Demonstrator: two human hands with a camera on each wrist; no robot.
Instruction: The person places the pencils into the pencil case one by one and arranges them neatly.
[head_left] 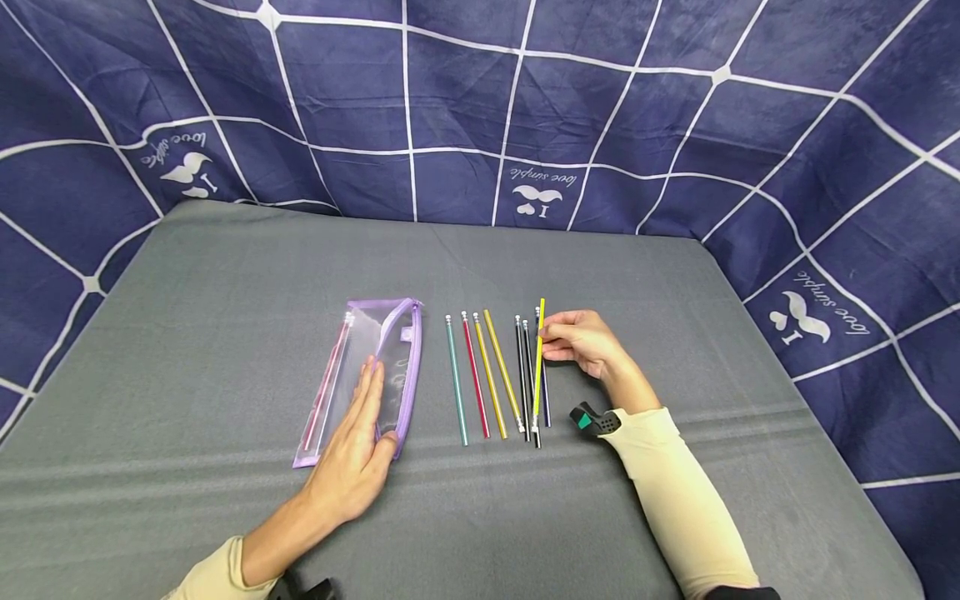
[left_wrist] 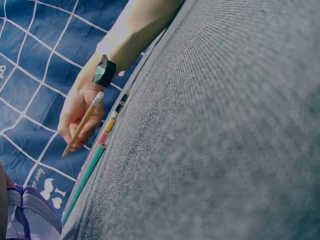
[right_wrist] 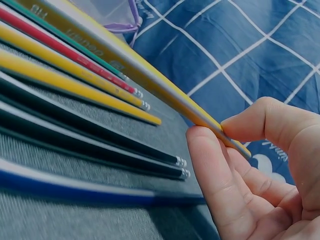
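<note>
My left hand lies with straight fingers on a clear mesh pencil pouch with purple edging, its zip side gaping. Inside the pouch, along its left side, lies something long and red like a pencil. Between thumb and fingers my right hand pinches a yellow pencil near its eraserless end, raised over the dark pencils. In the right wrist view, the thumb and index finger press on that same yellow pencil. Its white eraser end shows in the left wrist view.
Right of the pouch lie a green pencil, a red pencil, two yellow pencils and several black ones. A blue pencil lies nearest the right hand. A navy checked cloth hangs behind the grey table.
</note>
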